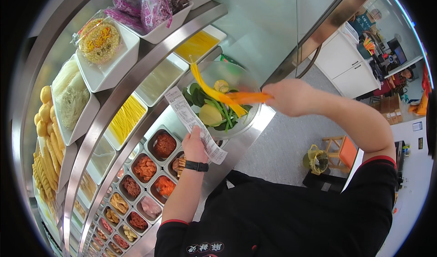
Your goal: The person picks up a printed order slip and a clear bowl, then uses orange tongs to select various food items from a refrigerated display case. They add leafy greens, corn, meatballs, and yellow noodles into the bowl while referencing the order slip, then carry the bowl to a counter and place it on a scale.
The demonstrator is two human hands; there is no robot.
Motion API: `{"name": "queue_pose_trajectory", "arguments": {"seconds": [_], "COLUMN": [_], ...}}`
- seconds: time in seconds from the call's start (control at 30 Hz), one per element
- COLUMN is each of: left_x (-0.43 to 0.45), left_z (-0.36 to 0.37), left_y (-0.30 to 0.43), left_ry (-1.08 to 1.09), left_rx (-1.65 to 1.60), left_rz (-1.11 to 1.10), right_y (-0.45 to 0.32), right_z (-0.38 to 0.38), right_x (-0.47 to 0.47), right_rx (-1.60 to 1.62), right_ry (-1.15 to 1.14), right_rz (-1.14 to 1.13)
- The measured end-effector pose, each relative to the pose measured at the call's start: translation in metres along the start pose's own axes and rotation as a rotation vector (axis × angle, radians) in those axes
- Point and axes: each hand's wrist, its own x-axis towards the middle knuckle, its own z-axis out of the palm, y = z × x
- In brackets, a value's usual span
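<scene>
My left hand [195,146], with a black watch at the wrist, holds a long printed paper slip [186,112] that bears writing. The slip overlaps the near left rim of a clear bowl [251,122]. Inside the bowl lie dark green leaves [194,91], cut green stalks [223,112], a pale yellow slice [210,115] and a piece of corn [221,85]. My right hand [288,97] grips orange tongs [251,97], blurred by motion. A hanging bundle of yellow noodles [201,79] is at the tongs' tips, above the bowl.
Metal pans of meats and sauces, one with red sauce [165,145], line the counter at left. Steel-edged shelves [153,33] carry white trays of noodles [127,119] and packaged food. A glass panel stands beyond. Rightward are an orange-topped stool [345,153], a lined bin [315,159] and people farther off.
</scene>
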Motion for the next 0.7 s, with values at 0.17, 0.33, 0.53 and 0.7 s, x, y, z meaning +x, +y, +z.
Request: {"name": "queue_pose_trajectory", "arguments": {"seconds": [0.17,0.33,0.53,0.7], "left_x": [-0.004,0.005,0.006,0.003], "left_z": [-0.003,-0.03,-0.024,-0.026], "left_y": [-0.003,-0.016,-0.031,-0.031], "left_ry": [-0.018,-0.029,-0.041,-0.013], "left_rx": [0.009,0.03,0.005,0.003], "left_rz": [-0.012,0.007,0.036,0.046], "right_y": [0.01,0.008,-0.038,-0.059], "right_z": [0.025,-0.05,-0.083,-0.072], "right_x": [-0.001,0.075,0.228,0.272], "right_rx": [0.004,-0.152,-0.202,-0.163], "right_ry": [0.026,0.228,0.231,0.354], "right_rz": [-0.003,-0.205,-0.126,-0.036]}}
